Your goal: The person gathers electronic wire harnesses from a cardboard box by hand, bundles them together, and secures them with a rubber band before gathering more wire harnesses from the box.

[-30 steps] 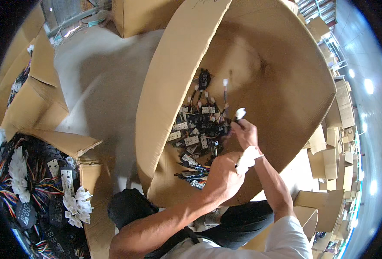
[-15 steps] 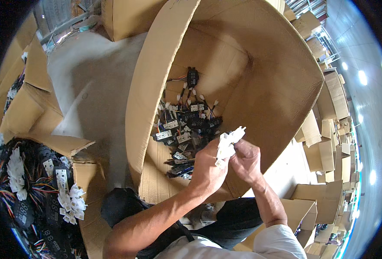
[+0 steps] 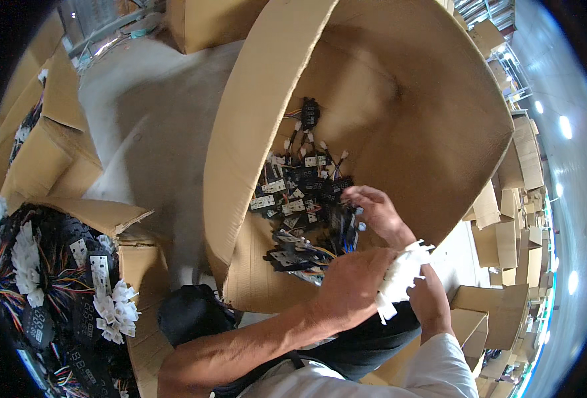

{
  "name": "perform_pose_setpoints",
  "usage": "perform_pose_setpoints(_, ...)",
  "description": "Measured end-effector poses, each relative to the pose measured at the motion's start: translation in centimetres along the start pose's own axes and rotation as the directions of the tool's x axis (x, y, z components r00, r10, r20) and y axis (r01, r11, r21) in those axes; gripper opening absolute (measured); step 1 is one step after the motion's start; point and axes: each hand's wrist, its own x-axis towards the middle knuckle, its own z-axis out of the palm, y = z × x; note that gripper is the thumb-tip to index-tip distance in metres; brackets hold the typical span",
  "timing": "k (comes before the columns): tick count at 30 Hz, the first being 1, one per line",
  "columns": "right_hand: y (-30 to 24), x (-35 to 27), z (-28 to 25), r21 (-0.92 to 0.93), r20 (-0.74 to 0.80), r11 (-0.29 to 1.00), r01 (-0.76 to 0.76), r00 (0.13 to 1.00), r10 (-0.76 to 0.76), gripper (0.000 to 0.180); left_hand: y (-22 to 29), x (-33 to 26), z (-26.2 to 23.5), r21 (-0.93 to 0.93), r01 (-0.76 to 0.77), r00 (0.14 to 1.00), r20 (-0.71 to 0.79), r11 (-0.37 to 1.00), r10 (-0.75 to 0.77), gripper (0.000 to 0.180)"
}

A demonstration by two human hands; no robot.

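Note:
My left hand (image 3: 356, 285) is closed around a bundle of white plug connectors (image 3: 399, 278), which stick out past its thumb side. Coloured wires and dark boards (image 3: 300, 255) show just beyond this hand, low in the big box; whether they all belong to the bundle I cannot tell. My right hand (image 3: 378, 211) reaches into the box beyond the left one, fingers stretched and slightly bent, with nothing visible in them. Its fingertips are at the near right edge of a pile of black display boards (image 3: 303, 176) with white plugs and wires.
The large open cardboard box (image 3: 439, 132) stands before me, its tall flap (image 3: 260, 119) on the left. At the lower left another carton (image 3: 144, 292) holds wired display boards and white plug bundles (image 3: 115, 312). Several more cartons (image 3: 492, 305) line the right side.
Both hands were together at the white connectors. My left hand has moved right and nearer to me with the bundle; my right hand has let go and reached forward to the pile.

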Motion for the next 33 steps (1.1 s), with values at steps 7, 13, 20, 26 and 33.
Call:
perform_pose_setpoints(7, 9.9, 16.1, 9.8, -0.456, 0.159, 0.884, 0.102, 0.987, -0.032, 0.034, -0.6, -0.5, -2.2, -0.104, 0.198, 0.977, -0.055, 0.975, -0.205, 0.036)
perform_pose_setpoints(13, 18.8, 28.4, 8.0, -0.702, -0.116, 0.615, 0.358, 0.795, -0.595, 0.061, -0.7, 1.0, -2.6, -0.049, 0.098, 0.983, -0.149, 0.994, -0.104, 0.039)
perform_pose_setpoints(20, 19.3, 30.8, 15.4, -0.824, -0.285, 0.54, -0.172, 0.949, -0.132, 0.037, -2.1, 0.8, -4.5, 0.03, 0.213, 0.97, -0.131, 0.977, -0.207, 0.041)
perform_pose_setpoints(26, 16.7, 25.5, 7.6, -0.626, -0.213, 0.757, 0.185, 0.894, -0.395, 0.029, -1.5, 1.7, -2.8, -0.126, 0.271, 0.954, -0.093, 0.954, -0.284, 0.039)
perform_pose_setpoints(33, 0.2, 10.2, 6.4, -0.189, -0.131, 0.896, 0.403, 0.894, -0.429, 0.011, -1.3, 0.3, -1.4, -0.108, 0.223, 0.965, -0.119, 0.969, -0.235, 0.021)
